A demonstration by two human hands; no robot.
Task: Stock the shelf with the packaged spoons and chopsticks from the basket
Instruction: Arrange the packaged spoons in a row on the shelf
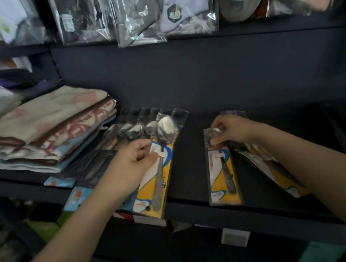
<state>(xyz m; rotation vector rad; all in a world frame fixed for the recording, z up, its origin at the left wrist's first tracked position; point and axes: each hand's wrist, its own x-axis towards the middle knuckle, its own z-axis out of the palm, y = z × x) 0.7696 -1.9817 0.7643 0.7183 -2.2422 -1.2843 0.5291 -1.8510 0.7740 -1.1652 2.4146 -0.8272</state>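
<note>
A fanned row of packaged spoons (135, 130) lies on the dark shelf (191, 164), next to the towels. My left hand (128, 167) pinches the top packaged spoon (162, 166), a yellow card with a metal spoon, by its middle. To the right, my right hand (233, 129) pinches the upper end of another packaged spoon (222, 179) that lies flat on the shelf. A further pack (268, 165) lies tilted under my right forearm. The basket is out of view.
Folded towels (47, 128) are stacked at the shelf's left end. Bagged goods (137, 9) hang above the shelf. A white price tag (235, 237) sits on the shelf's front edge. Small blue packs (76, 196) poke out below the left pile.
</note>
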